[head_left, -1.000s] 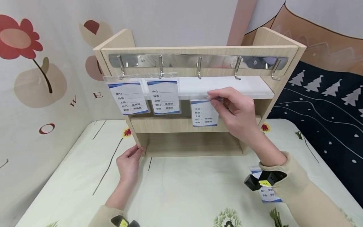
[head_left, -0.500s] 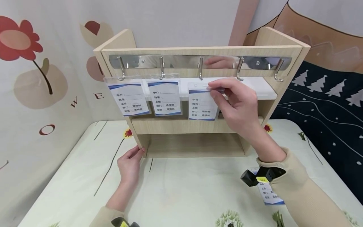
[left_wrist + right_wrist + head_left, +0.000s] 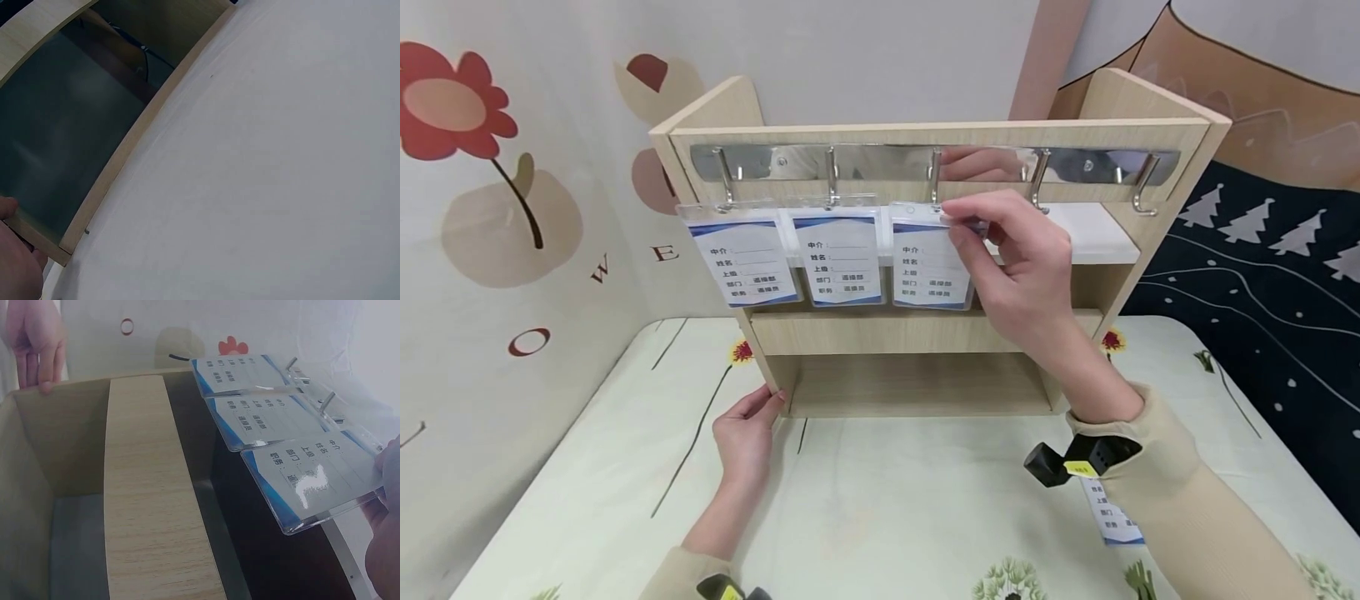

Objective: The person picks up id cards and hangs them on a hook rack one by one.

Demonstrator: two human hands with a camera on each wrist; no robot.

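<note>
Right hand (image 3: 1018, 275) pinches third badge holder (image 3: 929, 265) top at middle hook (image 3: 934, 177); left hand (image 3: 747, 437), fingers relaxed, touches wooden rack (image 3: 775, 379) corner.

The head view is bright and evenly lit, with soft, faint shadows under the hands and inside the wooden shelf (image 3: 917, 333). The metal hook rail (image 3: 865, 162) mirrors the room and shows a blurred reflection. Straight edges bow slightly toward the frame borders. The left wrist view is dim and washed out, the white cloth nearly featureless. In the right wrist view, glare streaks the nearest plastic card sleeve (image 3: 312, 481), and the foreground wood looks soft.
</note>
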